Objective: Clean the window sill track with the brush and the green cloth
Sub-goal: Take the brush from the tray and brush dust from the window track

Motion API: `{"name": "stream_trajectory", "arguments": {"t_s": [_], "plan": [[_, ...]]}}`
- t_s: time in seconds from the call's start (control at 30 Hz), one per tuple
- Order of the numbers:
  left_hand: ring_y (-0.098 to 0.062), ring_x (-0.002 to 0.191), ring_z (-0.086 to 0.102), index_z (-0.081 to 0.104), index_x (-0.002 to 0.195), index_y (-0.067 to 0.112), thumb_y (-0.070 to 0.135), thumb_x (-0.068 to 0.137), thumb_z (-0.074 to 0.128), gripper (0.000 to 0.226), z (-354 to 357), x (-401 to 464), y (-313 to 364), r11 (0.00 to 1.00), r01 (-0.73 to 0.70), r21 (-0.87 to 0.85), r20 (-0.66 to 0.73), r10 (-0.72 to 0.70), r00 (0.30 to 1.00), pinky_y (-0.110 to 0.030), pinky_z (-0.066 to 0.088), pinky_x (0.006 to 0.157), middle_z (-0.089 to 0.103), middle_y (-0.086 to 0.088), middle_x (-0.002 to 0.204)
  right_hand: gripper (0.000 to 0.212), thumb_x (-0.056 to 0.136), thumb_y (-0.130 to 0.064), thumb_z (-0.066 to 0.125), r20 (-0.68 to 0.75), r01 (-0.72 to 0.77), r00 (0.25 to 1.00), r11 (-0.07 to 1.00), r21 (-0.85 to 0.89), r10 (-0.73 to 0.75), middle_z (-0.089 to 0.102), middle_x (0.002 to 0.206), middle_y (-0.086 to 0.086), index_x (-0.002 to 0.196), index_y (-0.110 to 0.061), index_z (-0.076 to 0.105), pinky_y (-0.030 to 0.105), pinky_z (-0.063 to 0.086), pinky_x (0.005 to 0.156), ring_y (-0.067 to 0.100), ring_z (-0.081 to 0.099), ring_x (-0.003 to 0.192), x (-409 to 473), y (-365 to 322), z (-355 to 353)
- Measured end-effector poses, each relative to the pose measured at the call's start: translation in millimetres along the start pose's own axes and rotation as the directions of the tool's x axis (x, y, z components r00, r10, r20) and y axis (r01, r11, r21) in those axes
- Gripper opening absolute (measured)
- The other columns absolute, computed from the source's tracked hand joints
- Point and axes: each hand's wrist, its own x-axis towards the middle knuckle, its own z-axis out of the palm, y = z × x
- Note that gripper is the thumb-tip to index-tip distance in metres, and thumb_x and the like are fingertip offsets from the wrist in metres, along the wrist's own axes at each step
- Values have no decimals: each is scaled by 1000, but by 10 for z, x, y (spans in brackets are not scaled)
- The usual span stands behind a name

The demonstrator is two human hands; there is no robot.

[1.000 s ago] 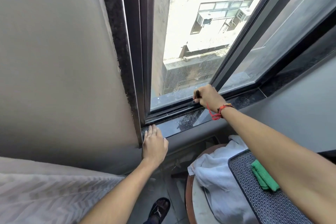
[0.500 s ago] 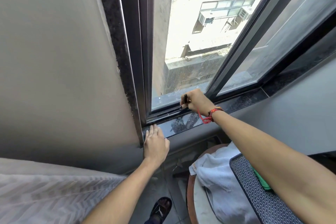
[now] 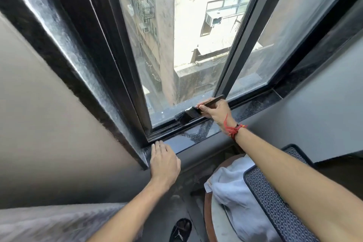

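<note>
My right hand (image 3: 217,111), with a red thread at the wrist, is closed around a dark flat brush (image 3: 193,111). The brush bristles press into the black window sill track (image 3: 169,126) below the glass, left of the hand. My left hand (image 3: 164,161) lies flat with fingers together on the dark stone sill (image 3: 194,138), close to the frame's left corner. Pale dust speckles the sill between my two hands. The green cloth is hidden behind my right forearm.
A round table (image 3: 208,210) at the lower right carries a white towel (image 3: 229,188) and a dark patterned mat (image 3: 275,204). The sliding pane's upright frame (image 3: 241,39) stands just right of the brush. A grey wall (image 3: 49,124) rises on the left. A sandalled foot (image 3: 180,230) shows below.
My right hand has slid the brush leftward along the track toward the corner. The view has leaned in closer, and my forearm now covers the green cloth. The left hand has stayed put.
</note>
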Motion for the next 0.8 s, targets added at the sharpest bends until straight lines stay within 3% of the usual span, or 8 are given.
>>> {"name": "stream_trajectory", "arguments": {"t_s": [0.13, 0.3, 0.47, 0.57, 0.63, 0.7, 0.73, 0.8], "plan": [[-37, 152, 21, 28, 152, -5, 31, 94, 52, 72, -77, 270, 355, 950, -310, -24, -182, 301, 936, -52, 22, 125, 28, -24, 161, 4, 91, 3, 66, -269, -92, 946, 946, 311, 180, 77, 69, 1, 89, 2, 69, 28, 64, 60, 10, 75, 64, -56, 171, -644], [-26, 156, 4, 12, 159, 9, 37, 98, 47, 75, -143, 793, 1125, 822, -553, -134, -180, 529, 829, -49, 11, 127, 11, -10, 169, 12, 93, -2, 64, -450, -203, 848, 956, 213, 280, 66, 87, 16, 103, 6, 64, 21, 59, 47, 14, 66, 64, 78, 392, -1148], [-25, 156, 0, 8, 160, 12, 51, 100, 43, 80, -47, 1152, 1489, 815, -578, -49, -28, 577, 816, -53, 4, 127, 7, -7, 170, 17, 93, 0, 63, -451, -291, 819, 935, 205, 354, 62, 99, 21, 108, 0, 55, 47, 60, 83, 30, 63, 87, 353, 599, -1335], [-23, 156, -3, 3, 160, 13, 53, 101, 42, 81, 6, 1252, 1486, 818, -574, -28, 26, 575, 818, -51, 0, 127, 3, -4, 170, 34, 91, 8, 62, -433, -359, 792, 902, 239, 430, 59, 98, 26, 121, 0, 48, 48, 57, 91, 30, 64, 80, 428, 667, -1360], [-23, 156, -3, 3, 161, 14, 53, 101, 43, 82, 5, 1286, 1480, 816, -577, -38, 46, 578, 815, -50, 2, 127, 2, -3, 170, 43, 89, 14, 58, -423, -364, 790, 895, 257, 443, 59, 89, 24, 130, 9, 46, 41, 63, 81, 29, 64, 74, 408, 684, -1373], [-24, 156, -1, 5, 160, 13, 53, 101, 44, 82, -6, 1295, 1484, 811, -583, -40, 49, 585, 810, -50, 6, 127, 3, -5, 170, 43, 91, 17, 51, -421, -351, 797, 900, 259, 432, 55, 76, 21, 133, 11, 45, 24, 59, 55, 24, 59, 58, 332, 682, -1373], [-24, 156, 1, 6, 160, 11, 52, 101, 44, 82, -20, 1292, 1488, 807, -590, -37, 41, 591, 806, -50, 8, 127, 5, -6, 170, 40, 90, 16, 53, -433, -358, 798, 908, 219, 419, 58, 79, 23, 130, 12, 49, 21, 58, 52, 25, 61, 60, 278, 682, -1372], [-26, 156, 4, 10, 159, 8, 49, 101, 45, 79, -52, 1269, 1493, 796, -605, -22, -1, 605, 796, -50, 11, 127, 7, -9, 170, 33, 88, 11, 60, -471, -377, 802, 923, 78, 367, 66, 95, 26, 121, 11, 58, 27, 63, 63, 31, 68, 76, 145, 687, -1368]]}}
